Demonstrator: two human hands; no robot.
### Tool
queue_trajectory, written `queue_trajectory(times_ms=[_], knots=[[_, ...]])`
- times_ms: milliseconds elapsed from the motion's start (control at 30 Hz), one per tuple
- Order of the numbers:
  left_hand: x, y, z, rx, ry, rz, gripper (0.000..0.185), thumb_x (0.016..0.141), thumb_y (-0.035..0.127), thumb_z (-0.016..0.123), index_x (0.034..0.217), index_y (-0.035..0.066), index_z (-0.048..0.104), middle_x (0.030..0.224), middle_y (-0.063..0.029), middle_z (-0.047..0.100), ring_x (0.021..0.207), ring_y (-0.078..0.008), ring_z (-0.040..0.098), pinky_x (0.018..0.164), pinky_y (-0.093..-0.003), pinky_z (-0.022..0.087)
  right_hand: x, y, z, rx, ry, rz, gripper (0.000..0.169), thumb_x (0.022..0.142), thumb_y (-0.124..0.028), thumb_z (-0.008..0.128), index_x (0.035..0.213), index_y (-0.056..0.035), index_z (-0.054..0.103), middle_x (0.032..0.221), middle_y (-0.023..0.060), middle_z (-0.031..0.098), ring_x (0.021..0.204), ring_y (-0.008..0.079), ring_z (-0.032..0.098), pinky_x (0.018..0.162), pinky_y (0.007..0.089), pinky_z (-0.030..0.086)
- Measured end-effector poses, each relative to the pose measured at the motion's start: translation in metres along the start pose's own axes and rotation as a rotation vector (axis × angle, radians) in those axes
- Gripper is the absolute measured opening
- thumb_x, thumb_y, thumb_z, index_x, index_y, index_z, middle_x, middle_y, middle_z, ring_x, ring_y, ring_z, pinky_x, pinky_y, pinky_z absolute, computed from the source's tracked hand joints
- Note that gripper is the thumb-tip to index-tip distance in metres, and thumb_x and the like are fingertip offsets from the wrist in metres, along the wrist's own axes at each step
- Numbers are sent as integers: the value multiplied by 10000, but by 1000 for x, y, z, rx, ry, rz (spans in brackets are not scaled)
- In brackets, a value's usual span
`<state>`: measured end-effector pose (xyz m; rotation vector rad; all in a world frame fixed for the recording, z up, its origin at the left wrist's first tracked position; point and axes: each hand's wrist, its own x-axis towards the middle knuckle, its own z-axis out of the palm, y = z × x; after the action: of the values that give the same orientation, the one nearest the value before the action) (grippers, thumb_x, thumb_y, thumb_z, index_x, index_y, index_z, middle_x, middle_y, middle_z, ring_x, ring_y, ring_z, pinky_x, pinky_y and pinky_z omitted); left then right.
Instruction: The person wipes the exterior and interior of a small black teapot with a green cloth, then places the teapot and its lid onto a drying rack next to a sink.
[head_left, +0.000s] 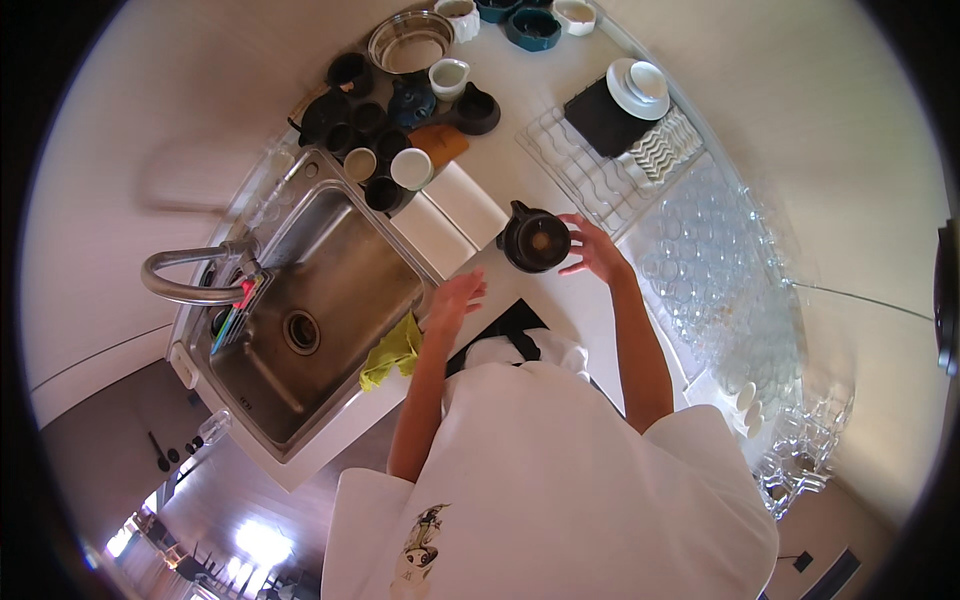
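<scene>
A dark, round teapot (534, 251) without a lid stands on the white counter in front of me, its inside seen from above. My right hand (596, 251) is at its right side, fingers spread; the fingertips are at the rim, and whether they touch it is hard to tell. My left hand (454, 304) is held near the sink's right edge, holding nothing, its fingers apart. Beneath my left wrist a yellow-green cloth (394, 354) hangs over the sink edge. Two white rectangular trays (433, 234) lie just beyond my left hand.
To the left is a steel sink (352, 255) with a curved faucet (187, 276). Dark cups and pots (367, 120) crowd the counter behind it. A wire rack (562, 161) holds a black tray (607, 116) and white dishes (637, 88). Many clear glasses (697, 247) stand at the right.
</scene>
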<state>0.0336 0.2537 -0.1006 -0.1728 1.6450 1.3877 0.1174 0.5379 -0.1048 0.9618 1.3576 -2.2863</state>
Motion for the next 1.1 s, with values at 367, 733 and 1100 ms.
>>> queue_trajectory(times_ms=[367, 733, 1100], knots=[[33, 44, 73, -444, -217, -94, 517, 826, 407, 628, 1240, 145, 463, 1171, -48, 507, 1083, -221, 511, 843, -442, 472, 21, -8, -4, 192, -249, 89, 649, 833, -300, 643, 1370, -79, 353, 1293, 118, 465, 1168, 295, 482, 885, 518, 467], [17, 76, 89, -462, -302, -79, 409, 845, 260, 605, 1186, 59, 502, 1133, -71, 557, 994, -203, 573, 834, -347, 485, -29, -49, 1, 168, -108, 30, 596, 791, -243, 698, 1295, -51, 444, 1211, 120, 521, 1087, 290, 540, 838, 481, 509], [54, 184, 97, -396, -375, -27, 497, 809, 329, 632, 1190, 43, 489, 1138, -160, 540, 994, -303, 576, 865, -400, 480, -32, -156, 18, 122, 89, -146, 598, 815, -406, 657, 1248, -38, 469, 1144, 111, 536, 1077, 285, 523, 791, 472, 500]])
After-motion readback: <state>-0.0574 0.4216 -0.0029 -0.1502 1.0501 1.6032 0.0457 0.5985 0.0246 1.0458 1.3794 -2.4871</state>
